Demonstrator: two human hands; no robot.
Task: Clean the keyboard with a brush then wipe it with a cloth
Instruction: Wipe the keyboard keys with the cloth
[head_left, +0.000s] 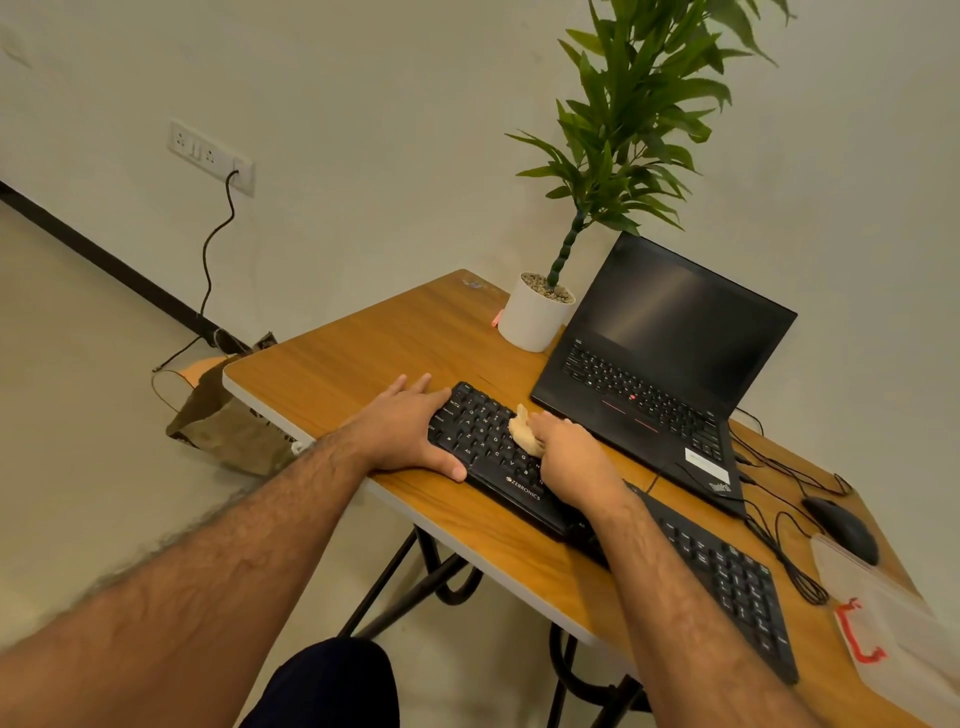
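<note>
- Head view: our left hand lies flat, fingers straight, steadying the end of the black keyboard on the wooden table.
- Our right hand clutches a bunched cloth against the keys.
- We see a laptop just behind.

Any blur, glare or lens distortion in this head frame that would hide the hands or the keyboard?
Head view: warm, dim light; wide-angle bending tilts the table and wall; the near left forearm's edge is smeared; faint sheen on the laptop screen. The left hand, the right hand gripping the cloth, and the keyboard stay sharp.
</note>
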